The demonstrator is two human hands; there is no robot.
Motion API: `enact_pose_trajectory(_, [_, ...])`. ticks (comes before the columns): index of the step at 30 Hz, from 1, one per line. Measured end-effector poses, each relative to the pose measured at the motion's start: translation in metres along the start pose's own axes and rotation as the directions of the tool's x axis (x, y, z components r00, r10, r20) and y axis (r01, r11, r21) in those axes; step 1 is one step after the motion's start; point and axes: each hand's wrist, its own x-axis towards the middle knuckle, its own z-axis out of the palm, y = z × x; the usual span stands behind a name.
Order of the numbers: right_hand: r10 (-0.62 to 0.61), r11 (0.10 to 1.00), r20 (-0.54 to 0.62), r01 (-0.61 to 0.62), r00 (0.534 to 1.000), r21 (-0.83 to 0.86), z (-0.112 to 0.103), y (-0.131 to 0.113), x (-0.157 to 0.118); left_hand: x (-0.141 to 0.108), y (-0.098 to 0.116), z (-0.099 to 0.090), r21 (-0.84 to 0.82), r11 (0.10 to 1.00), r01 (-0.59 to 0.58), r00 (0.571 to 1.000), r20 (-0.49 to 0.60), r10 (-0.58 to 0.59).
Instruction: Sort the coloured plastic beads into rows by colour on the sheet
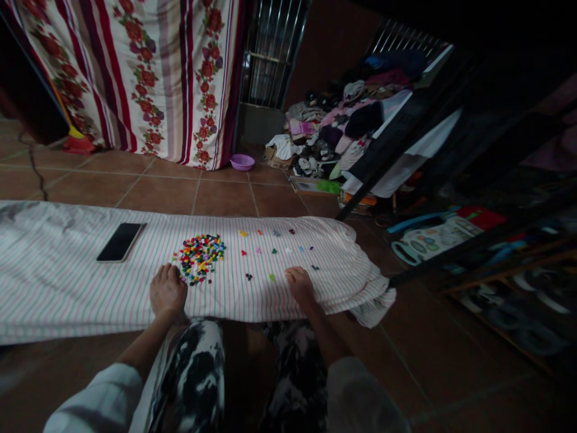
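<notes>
A heap of small multicoloured plastic pieces (201, 257) lies on a striped cloth (112, 294). My left hand (168, 290) rests palm down at the heap's lower left edge, its fingers loosely bent on the cloth, with no held piece visible. To the right, small single-colour groups are spread apart, among them a yellow group (243, 233), a black group (249, 276) and a lime green group (271, 277). My right hand (300, 284) is just right of the lime group, low over the cloth. Its thumb and fingers are pinched together; whatever is between them is too small to tell.
A phone (121, 242) lies on the cloth, left of the heap. Beyond, on the tiled floor, are a purple basin (242, 162) and a large pile of clothes (333, 129). A floral curtain (148, 78) hangs behind. Dark shelving (496, 313) stands at right.
</notes>
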Motion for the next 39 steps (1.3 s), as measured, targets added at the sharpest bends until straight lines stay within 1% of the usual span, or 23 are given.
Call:
enact_pose_trajectory(4, [-0.011, 1.0, 0.008, 0.011, 1.0, -0.001, 0.0, -0.001, 0.0, 0.0, 0.0, 0.0, -0.003, 1.0, -0.009, 1.0, 0.002, 0.009])
enact_pose_trajectory(9, [-0.079, 0.997, 0.089, 0.079, 0.993, 0.006, -0.004, 0.002, 0.001, 0.0, -0.002, 0.001, 0.006, 1.0, -0.017, 1.0, -0.002, 0.017])
enact_pose_trajectory(11, [-0.09, 0.996, 0.101, 0.091, 0.991, -0.003, -0.005, 0.005, 0.001, 0.0, -0.001, 0.0, 0.009, 1.0, -0.017, 1.0, 0.0, 0.017])
enact_pose_trajectory(18, [-0.035, 0.996, 0.065, 0.039, 0.997, -0.075, 0.002, 0.01, 0.0, 0.0, 0.001, -0.003, 0.0, 1.0, 0.0, 1.0, 0.015, 0.0])
enact_pose_trajectory(22, [-0.024, 0.997, 0.037, 0.027, 0.999, -0.072, 0.001, 0.009, -0.002, 0.0, 0.002, -0.004, -0.014, 1.0, 0.008, 1.0, 0.019, -0.008])
enact_pose_trajectory(26, [-0.033, 0.997, 0.051, 0.036, 0.998, -0.062, -0.001, 0.007, -0.001, -0.001, 0.001, -0.002, -0.046, 0.999, 0.008, 1.0, 0.009, -0.008])
enact_pose_trajectory(33, [0.014, 0.998, 0.025, -0.012, 1.0, -0.068, 0.0, 0.006, 0.002, -0.001, 0.0, 0.0, -0.037, 0.999, 0.011, 1.0, 0.01, -0.011])
enact_pose_trajectory(39, [-0.019, 0.999, 0.024, 0.02, 1.0, -0.037, -0.002, 0.007, 0.001, 0.0, -0.001, -0.001, -0.012, 1.0, -0.009, 1.0, 0.02, 0.009])
